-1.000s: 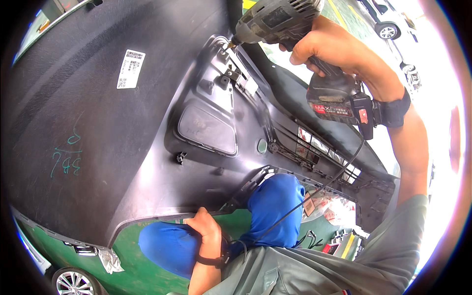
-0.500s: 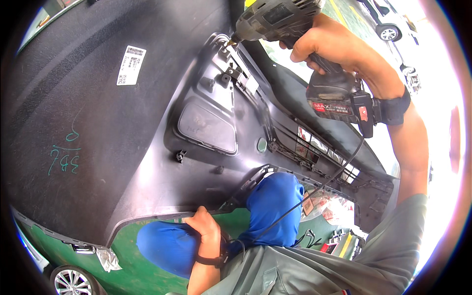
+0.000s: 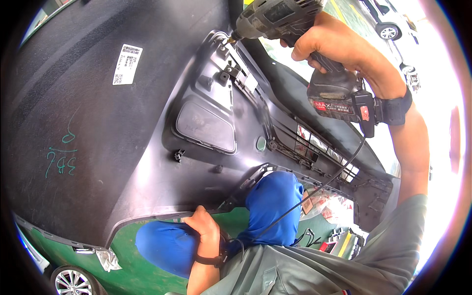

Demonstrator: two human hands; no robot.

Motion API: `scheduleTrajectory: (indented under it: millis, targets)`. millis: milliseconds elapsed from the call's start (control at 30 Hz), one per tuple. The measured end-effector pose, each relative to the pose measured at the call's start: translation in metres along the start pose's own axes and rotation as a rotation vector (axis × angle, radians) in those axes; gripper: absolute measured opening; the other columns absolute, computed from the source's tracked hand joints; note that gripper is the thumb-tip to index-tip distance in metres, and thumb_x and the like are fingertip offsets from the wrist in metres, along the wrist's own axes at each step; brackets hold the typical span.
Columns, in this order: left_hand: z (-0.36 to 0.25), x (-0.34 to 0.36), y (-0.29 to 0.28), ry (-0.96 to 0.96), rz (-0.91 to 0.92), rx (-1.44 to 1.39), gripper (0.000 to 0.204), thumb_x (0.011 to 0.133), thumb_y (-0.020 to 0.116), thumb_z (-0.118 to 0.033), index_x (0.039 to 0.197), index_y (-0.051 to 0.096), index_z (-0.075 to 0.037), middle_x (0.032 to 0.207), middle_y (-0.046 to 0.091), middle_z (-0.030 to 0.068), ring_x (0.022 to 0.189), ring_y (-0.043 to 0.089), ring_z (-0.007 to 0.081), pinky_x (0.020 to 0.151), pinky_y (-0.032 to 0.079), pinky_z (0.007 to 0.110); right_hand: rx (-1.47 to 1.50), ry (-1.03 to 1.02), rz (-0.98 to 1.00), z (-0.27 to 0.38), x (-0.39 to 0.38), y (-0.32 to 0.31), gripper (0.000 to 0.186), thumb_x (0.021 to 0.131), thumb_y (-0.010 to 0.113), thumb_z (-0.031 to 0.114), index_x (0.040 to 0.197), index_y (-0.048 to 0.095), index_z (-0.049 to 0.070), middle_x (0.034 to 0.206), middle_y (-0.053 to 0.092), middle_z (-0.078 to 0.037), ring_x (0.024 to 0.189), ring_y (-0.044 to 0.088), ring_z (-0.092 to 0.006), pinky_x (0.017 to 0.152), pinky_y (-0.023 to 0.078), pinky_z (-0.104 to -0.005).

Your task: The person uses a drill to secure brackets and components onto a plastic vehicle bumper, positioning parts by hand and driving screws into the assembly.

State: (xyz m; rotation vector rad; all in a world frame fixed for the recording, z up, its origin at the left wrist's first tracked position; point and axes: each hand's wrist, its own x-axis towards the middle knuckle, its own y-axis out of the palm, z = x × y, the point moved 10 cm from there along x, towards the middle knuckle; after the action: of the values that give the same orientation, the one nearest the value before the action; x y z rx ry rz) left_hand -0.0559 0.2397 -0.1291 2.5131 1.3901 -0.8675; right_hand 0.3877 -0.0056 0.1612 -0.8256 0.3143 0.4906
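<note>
A large black plastic car bumper (image 3: 162,132) lies with its inner side toward me. My right hand (image 3: 332,46) is wrapped round the grip of a black cordless power driver (image 3: 278,18). The driver's bit touches, or nearly touches, the top end of a narrow metal bracket (image 3: 241,73) along the recessed panel; whether a screw sits under the tip is too small to tell. At the bumper's near edge, my left hand (image 3: 202,221) is closed over the rim, thumb on top. Its other fingers are hidden.
My blue-covered knees (image 3: 276,206) stand against the bumper's near edge. A thin black cable (image 3: 314,189) runs from the driver toward my left wrist. Red and yellow items (image 3: 339,243) lie on the green floor (image 3: 142,273) at right. A car wheel (image 3: 73,281) shows lower left.
The bumper's left part, with its white label, has shifted slightly left in the picture. Both hands keep their grip, and the driver's tip stays at the bracket's top end.
</note>
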Motion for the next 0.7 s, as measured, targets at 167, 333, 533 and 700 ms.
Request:
scheduleTrajectory:
  millis: [167,333,533,700]
  targets:
    - [0.008,0.004,-0.004,0.023,-0.013,-0.014,0.029,0.073,0.052,0.020,0.097,0.057,0.005,0.095,0.055,0.0040,0.079,0.049,0.0156,0.070,0.044,0.028,-0.006,-0.006,-0.021,0.014,-0.007,0.003,0.035,0.065,0.065,0.003,0.099,0.063,-0.006,0.077,0.060,-0.008,0.046,0.049,-0.0116,0.042,0.038,-0.0287]
    - [-0.010,-0.002,0.006,0.018,0.013,-0.041,0.033,0.073,0.051,0.021,0.102,0.058,0.006,0.099,0.057,0.0054,0.084,0.051,0.0169,0.076,0.046,0.028,-0.001,-0.068,-0.044,0.022,-0.013,0.007,0.034,0.066,0.065,0.003,0.098,0.063,-0.006,0.073,0.059,-0.008,0.045,0.049,-0.0116,0.042,0.038,-0.0286]
    - [0.015,0.010,-0.005,0.003,0.021,-0.035,0.038,0.073,0.049,0.021,0.108,0.058,0.008,0.105,0.058,0.0079,0.090,0.054,0.0200,0.085,0.046,0.028,-0.072,0.098,-0.070,0.019,-0.016,-0.005,0.041,0.068,0.073,0.012,0.108,0.070,0.001,0.081,0.065,-0.007,0.073,0.061,-0.0175,0.061,0.049,-0.0322]
    - [0.007,0.009,-0.005,0.082,-0.023,-0.038,0.021,0.072,0.047,0.017,0.085,0.047,0.000,0.087,0.046,0.0009,0.073,0.041,0.0135,0.065,0.036,0.028,-0.157,0.156,-0.116,0.028,-0.026,-0.006,0.043,0.068,0.072,0.008,0.110,0.068,-0.001,0.083,0.065,-0.008,0.075,0.060,-0.0169,0.062,0.049,-0.0308]
